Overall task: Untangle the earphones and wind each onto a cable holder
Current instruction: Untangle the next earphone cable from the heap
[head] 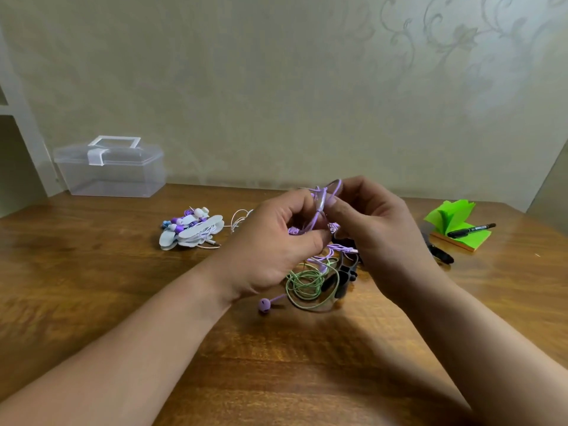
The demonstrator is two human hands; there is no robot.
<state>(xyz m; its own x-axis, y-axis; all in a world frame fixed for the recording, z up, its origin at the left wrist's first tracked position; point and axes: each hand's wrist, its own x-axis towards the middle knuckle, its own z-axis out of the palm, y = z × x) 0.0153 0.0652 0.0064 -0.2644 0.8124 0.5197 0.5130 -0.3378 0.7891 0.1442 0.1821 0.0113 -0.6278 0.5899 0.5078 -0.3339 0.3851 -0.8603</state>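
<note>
Both hands are raised over the middle of the wooden table (123, 287). My left hand (276, 241) and my right hand (375, 229) pinch loops of a purple earphone cable (321, 204) between them. More of this cable hangs down to a tangle on the table, and one purple earbud (264, 304) lies near my left wrist. A green earphone cable (304, 284) is coiled in the tangle beside black cable holders (344, 276). A pile of white cable holders with wound earphones (192, 229) lies to the left.
A clear plastic box (112, 167) with a white handle stands at the back left by the wall. Green sticky notes (458, 226) with a black marker (471, 230) on them lie at the right. Another black pen (441, 253) lies near my right wrist.
</note>
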